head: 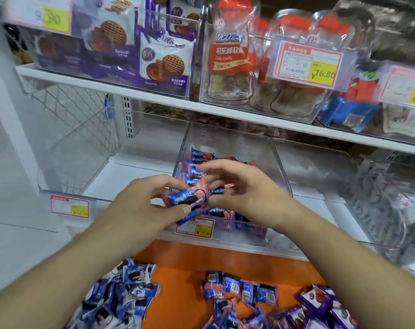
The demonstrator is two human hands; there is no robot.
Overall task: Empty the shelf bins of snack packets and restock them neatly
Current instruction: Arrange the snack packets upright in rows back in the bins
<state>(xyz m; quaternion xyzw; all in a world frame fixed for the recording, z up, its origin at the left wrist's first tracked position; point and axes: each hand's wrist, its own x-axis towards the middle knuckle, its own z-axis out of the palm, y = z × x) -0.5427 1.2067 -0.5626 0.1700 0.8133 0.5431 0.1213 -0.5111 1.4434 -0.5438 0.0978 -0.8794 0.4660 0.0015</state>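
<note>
Evidently light and crinkly, the blue-and-pink snack packet (186,200) is being pinched by the left hand (140,205) above the clear bin (228,148), the right hand (244,188) hovering loosely curled, best gripped mid-body.

Bare forearms, no sleeves, no gloves

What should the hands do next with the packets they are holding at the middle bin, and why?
Probably lower the pink-and-blue packets, which the left hand holds by a curled grip with the right hand beside them, into the middle clear bin. That bin already holds matching packets, and more loose packets wait on the orange surface below.
</note>
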